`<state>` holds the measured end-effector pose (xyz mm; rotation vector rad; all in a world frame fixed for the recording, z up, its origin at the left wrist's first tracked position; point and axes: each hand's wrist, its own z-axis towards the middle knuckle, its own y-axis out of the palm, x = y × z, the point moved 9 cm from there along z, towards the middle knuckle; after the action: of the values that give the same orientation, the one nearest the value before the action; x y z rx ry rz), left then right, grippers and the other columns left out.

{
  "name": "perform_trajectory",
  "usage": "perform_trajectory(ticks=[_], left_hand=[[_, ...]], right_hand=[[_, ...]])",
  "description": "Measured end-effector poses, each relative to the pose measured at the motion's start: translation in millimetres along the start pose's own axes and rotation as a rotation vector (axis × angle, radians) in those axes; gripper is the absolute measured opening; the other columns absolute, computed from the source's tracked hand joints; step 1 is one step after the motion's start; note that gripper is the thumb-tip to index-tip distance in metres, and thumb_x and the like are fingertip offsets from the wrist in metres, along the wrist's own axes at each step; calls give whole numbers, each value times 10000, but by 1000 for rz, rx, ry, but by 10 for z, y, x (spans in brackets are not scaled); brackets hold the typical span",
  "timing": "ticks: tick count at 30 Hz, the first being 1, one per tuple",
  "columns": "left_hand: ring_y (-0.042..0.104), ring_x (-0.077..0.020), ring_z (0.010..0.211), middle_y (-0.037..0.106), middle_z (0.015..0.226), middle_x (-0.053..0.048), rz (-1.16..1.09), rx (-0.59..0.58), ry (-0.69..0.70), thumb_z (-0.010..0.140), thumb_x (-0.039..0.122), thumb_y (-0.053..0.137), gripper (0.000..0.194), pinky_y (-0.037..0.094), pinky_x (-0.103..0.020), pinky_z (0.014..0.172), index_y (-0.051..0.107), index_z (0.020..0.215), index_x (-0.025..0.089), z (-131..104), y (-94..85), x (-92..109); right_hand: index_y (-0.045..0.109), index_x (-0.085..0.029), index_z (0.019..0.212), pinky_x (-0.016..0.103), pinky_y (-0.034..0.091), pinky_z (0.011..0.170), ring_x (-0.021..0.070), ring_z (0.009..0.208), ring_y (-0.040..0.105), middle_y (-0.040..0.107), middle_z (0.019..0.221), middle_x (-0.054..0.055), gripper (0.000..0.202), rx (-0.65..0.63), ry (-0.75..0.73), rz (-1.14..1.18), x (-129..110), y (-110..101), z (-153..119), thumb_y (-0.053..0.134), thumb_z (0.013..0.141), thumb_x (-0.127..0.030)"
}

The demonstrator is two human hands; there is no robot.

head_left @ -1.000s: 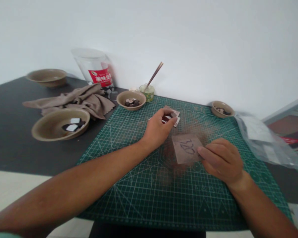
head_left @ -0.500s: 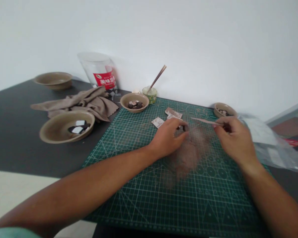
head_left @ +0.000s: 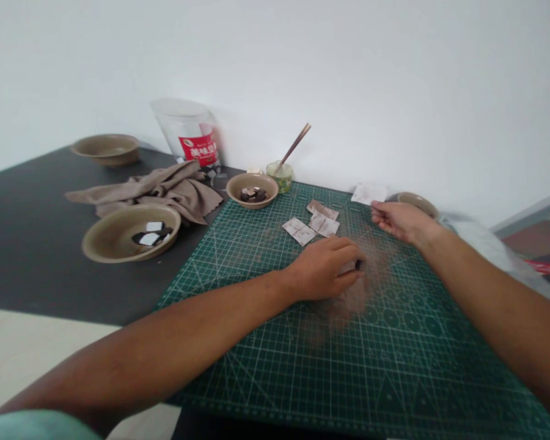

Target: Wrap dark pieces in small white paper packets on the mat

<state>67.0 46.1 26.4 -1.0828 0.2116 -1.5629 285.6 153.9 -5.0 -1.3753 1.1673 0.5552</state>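
- Head view, left: we see three small sheets [head_left: 299, 231] lying on the green mat [head_left: 266, 348], just beyond the left hand.
- Centre: our left hand [head_left: 323, 269] has shifted rightward from them; its fingers curl narrowly about a small dark piece [head_left: 358, 264], mostly hidden between thumb and forefinger.
- Right: our right hand [head_left: 403, 221] has carried the pale sheet [head_left: 369, 193] back beside the right bowl [head_left: 417, 200], leaving the pieces well apart; fingertips pinch its near corner.
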Motion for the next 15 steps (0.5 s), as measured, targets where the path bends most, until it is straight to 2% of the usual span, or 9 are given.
perform_trajectory(ticks=[4,8,11,13,15], left_hand=[[627,-197,1083,679,1140,-90,31,-34,19,938,248,567,200,472,-314,974,636,1113,181,11,25,19],[629,-199,1081,680,1155,-87,51,-94,82,942,245,554,205,468,-312,978,638,1117,180,4,84,91],[634,-202,1073,683,1160,-88,62,-126,144,947,250,546,205,470,-315,975,645,1110,176,-13,124,157],[637,-203,1066,684,1158,-93,67,-126,163,948,251,547,206,475,-318,964,647,1108,169,-18,130,169],[637,-206,1060,683,1149,-95,77,-124,158,933,238,562,204,479,-319,952,647,1101,160,-18,130,149]], right_hand=[[586,-188,695,240,456,448,134,498,569,624,585,62,429,-43,-11,-201,6,89,59,505,990,-489],[634,-172,663,293,461,494,178,510,598,652,584,102,587,-114,-91,-472,-151,253,-15,461,952,-651],[673,-169,729,308,491,688,247,800,691,741,796,135,485,-111,-240,-662,-382,455,-99,568,912,-606],[697,-170,828,320,468,812,286,1008,671,756,990,149,392,-89,-329,-763,-507,607,-135,619,892,-549],[708,-167,893,342,451,855,309,1066,654,744,1076,170,373,-81,-367,-842,-561,746,-133,626,884,-530]])
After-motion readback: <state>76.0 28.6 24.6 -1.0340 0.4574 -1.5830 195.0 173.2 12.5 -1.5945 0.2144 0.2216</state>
